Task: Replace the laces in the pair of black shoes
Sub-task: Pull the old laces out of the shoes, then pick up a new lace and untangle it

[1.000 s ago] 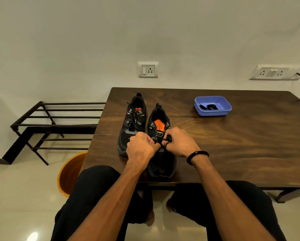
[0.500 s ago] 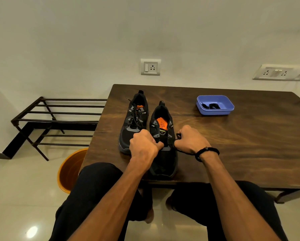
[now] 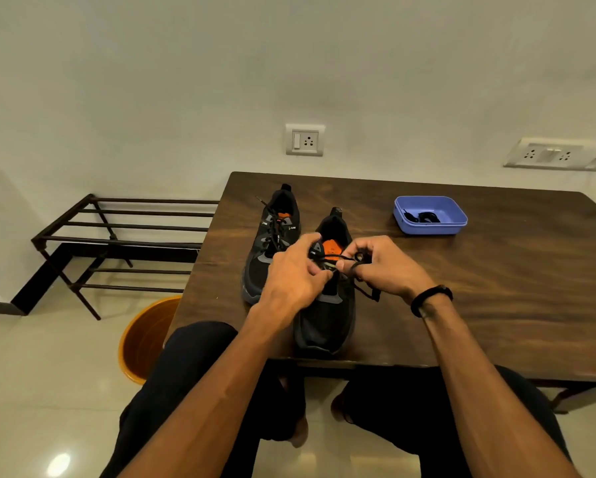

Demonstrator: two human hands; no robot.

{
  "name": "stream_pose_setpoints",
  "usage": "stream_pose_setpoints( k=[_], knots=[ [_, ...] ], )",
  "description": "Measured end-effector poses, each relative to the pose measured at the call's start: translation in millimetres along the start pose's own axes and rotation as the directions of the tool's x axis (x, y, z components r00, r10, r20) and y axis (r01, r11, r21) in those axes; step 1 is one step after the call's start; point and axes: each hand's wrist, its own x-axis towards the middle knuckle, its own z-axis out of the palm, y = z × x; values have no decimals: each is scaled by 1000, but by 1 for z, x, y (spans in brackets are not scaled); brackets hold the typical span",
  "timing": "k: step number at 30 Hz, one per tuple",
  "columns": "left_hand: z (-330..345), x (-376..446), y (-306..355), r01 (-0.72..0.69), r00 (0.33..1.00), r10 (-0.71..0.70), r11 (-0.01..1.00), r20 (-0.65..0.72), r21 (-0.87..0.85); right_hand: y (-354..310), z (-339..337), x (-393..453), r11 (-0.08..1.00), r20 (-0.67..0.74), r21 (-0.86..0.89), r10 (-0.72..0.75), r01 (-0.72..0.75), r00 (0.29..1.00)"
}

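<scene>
the near black shoe [image 3: 324, 319] is kept at the table [image 3: 496, 288] edge, within reach. its lace [image 3: 338, 259] is pinched by the left hand [image 3: 296, 281] and right hand [image 3: 386, 267], apparently held taut for threading. the laced shoe [image 3: 272, 243] is set just beside.

Colours and patterns on and around the desk

Shoes [image 3: 324, 305] black, orange insoles, grey panels; lace [image 3: 362, 288] black; tray [image 3: 431, 225] blue; desk [image 3: 496, 288] dark brown woodgrain; bucket [image 3: 145, 339] orange; wristband [image 3: 431, 298] black; rack [image 3: 117, 236] dark brown.
</scene>
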Motion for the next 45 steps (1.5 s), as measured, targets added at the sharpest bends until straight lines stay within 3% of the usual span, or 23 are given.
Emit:
stream_pose_setpoints(
  k=[5,11,13,16,18,23,27,33,37,45],
  knots=[
    [-40,-2,4,-64,997,65,997,34,-43,-30,14,11,986,40,164,-34,27,999],
    [-106,10,-20,123,970,-152,980,-191,-158,-104,59,50,954,133,301,-28,-14,991],
    [-128,20,-34,232,948,-246,968,-204,-92,-127,84,70,960,160,279,-10,-36,987],
    [-169,32,-56,436,898,-431,899,-92,35,-155,130,96,973,204,226,5,-52,979],
    [-193,32,-79,495,868,-495,862,-31,113,-169,163,109,980,272,183,20,-73,962],
    [-236,18,-167,604,797,-598,787,-90,125,-196,237,131,996,392,-58,-36,64,919],
    [-249,-1,-223,589,807,-580,804,-107,78,-202,281,145,943,423,-248,-102,223,901],
    [-239,-16,-274,545,837,-540,837,-92,43,-185,320,156,894,479,-323,-129,311,868],
    [-229,-20,-291,512,857,-509,859,-78,23,-169,334,162,892,439,-329,-145,308,887],
    [-216,-21,-299,504,863,-503,863,-36,17,-157,332,159,883,512,-354,-93,309,854]
  ],
)
